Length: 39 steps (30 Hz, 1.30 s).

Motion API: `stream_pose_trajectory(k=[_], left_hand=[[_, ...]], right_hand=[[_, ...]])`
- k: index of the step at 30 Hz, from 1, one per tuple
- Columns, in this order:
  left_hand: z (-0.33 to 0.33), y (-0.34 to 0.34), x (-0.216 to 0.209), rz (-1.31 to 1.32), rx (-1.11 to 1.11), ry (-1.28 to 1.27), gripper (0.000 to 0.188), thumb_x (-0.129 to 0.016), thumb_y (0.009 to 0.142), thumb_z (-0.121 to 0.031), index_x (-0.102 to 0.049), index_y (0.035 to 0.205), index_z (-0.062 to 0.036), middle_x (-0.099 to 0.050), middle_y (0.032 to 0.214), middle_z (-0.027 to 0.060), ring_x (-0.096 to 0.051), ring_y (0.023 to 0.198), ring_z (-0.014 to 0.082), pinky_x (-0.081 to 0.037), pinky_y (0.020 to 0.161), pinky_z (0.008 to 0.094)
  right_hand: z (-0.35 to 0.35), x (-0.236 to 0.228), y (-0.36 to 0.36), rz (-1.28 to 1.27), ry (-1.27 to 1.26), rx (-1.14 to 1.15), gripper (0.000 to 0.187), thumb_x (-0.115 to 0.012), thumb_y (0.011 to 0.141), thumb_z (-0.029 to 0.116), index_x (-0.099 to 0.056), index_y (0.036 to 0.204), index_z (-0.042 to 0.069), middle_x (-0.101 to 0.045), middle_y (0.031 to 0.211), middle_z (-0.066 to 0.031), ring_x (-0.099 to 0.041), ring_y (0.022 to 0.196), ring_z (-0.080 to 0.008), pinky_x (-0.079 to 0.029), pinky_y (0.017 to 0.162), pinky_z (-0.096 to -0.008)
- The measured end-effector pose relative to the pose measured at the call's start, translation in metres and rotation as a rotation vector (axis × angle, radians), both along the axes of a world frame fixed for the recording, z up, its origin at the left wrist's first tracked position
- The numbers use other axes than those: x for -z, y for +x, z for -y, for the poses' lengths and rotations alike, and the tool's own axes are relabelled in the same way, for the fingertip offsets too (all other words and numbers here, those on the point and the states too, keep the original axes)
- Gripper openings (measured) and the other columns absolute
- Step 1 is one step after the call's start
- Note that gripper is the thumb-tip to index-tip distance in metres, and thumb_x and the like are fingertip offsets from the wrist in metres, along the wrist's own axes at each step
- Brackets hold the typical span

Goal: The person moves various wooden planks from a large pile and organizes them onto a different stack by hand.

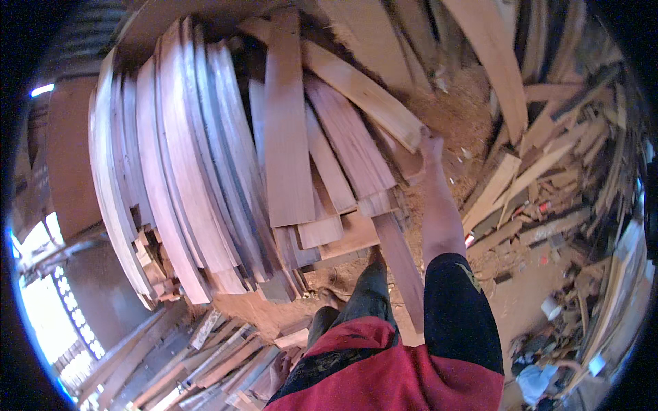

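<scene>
My right arm stretches forward, and my right hand (pixel 430 146) is closed on the near right end of a long pale wooden plank (pixel 363 85). This plank slants across the right side of a big stack of boards. Close beside it lie a reddish, rough-faced board (pixel 349 140) and a wide flat brown board (pixel 286 123), which rests on top of others. My left hand (pixel 279 368) hangs low by my left side, above the loose timber; its fingers are too unclear to make out.
Long boards (pixel 181 151) stand stacked at the left. Scrap offcuts (pixel 562 185) heap up on the right, and loose timber strips (pixel 205 363) cover the lower left. A narrow board (pixel 401 267) leans down beside my legs. Sawdust (pixel 466 109) covers the ground beyond my right hand.
</scene>
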State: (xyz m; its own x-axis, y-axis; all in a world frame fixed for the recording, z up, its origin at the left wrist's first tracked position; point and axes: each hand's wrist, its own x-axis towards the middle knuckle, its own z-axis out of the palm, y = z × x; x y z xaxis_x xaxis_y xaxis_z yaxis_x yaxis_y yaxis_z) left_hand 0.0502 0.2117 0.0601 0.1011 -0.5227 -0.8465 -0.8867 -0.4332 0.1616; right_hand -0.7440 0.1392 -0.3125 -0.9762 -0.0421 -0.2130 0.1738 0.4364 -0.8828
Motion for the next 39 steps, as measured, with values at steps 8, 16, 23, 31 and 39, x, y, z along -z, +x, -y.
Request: stream_pose_trajectory(k=[8, 16, 23, 31, 39], left_hand=[[-0.009, -0.025, -0.012, 0.052, -0.088, 0.011, 0.054, -0.064, 0.099, -0.037, -0.054, 0.14, -0.0035, -0.072, 0.107, 0.0176, -0.071, 0.094, 0.0231, -0.056, 0.07, 0.0351], [-0.006, -0.041, -0.006, 0.052, 0.053, -0.064, 0.051, -0.064, 0.099, -0.037, -0.058, 0.137, -0.0036, -0.072, 0.109, 0.0195, -0.07, 0.101, 0.0261, -0.055, 0.086, 0.0395], [0.023, -0.037, 0.025, -0.088, 0.119, -0.122, 0.055, -0.061, 0.099, -0.043, -0.055, 0.138, -0.0043, -0.07, 0.114, 0.0211, -0.07, 0.105, 0.0311, -0.058, 0.079, 0.0421], [0.034, -0.019, 0.055, -0.217, 0.141, -0.089, 0.047, -0.06, 0.101, -0.036, -0.058, 0.135, -0.0033, -0.071, 0.115, 0.0195, -0.069, 0.107, 0.0317, -0.055, 0.09, 0.0427], [0.065, 0.03, 0.077, -0.151, 0.228, -0.052, 0.052, -0.06, 0.099, -0.039, -0.056, 0.138, -0.0041, -0.07, 0.117, 0.0234, -0.071, 0.102, 0.0343, -0.056, 0.086, 0.0433]], right_hand=[[0.0, 0.017, -0.019, 0.66, -0.408, 0.189, 0.074, -0.087, 0.079, 0.029, -0.052, 0.139, 0.001, -0.061, 0.133, -0.0137, -0.062, 0.115, -0.0267, -0.053, 0.094, -0.0439], [-0.007, -0.049, -0.014, 0.352, -0.458, -0.035, 0.06, -0.088, 0.08, 0.031, -0.061, 0.123, -0.001, -0.068, 0.116, -0.0131, -0.064, 0.101, -0.0223, -0.053, 0.085, -0.0388], [0.004, -0.174, 0.078, -0.055, -0.138, -0.307, 0.048, -0.087, 0.081, 0.029, -0.062, 0.107, -0.003, -0.064, 0.097, -0.0089, -0.058, 0.086, -0.0174, -0.05, 0.077, -0.0348], [0.001, -0.259, 0.242, -0.205, -0.124, -0.138, 0.05, -0.085, 0.084, 0.032, -0.059, 0.105, -0.005, -0.059, 0.097, -0.0128, -0.054, 0.087, -0.0197, -0.047, 0.077, -0.0355], [-0.081, -0.336, 0.366, -0.274, -0.013, -0.204, 0.046, -0.083, 0.083, 0.021, -0.055, 0.111, -0.002, -0.057, 0.096, -0.0139, -0.055, 0.081, -0.0206, -0.046, 0.069, -0.0343]])
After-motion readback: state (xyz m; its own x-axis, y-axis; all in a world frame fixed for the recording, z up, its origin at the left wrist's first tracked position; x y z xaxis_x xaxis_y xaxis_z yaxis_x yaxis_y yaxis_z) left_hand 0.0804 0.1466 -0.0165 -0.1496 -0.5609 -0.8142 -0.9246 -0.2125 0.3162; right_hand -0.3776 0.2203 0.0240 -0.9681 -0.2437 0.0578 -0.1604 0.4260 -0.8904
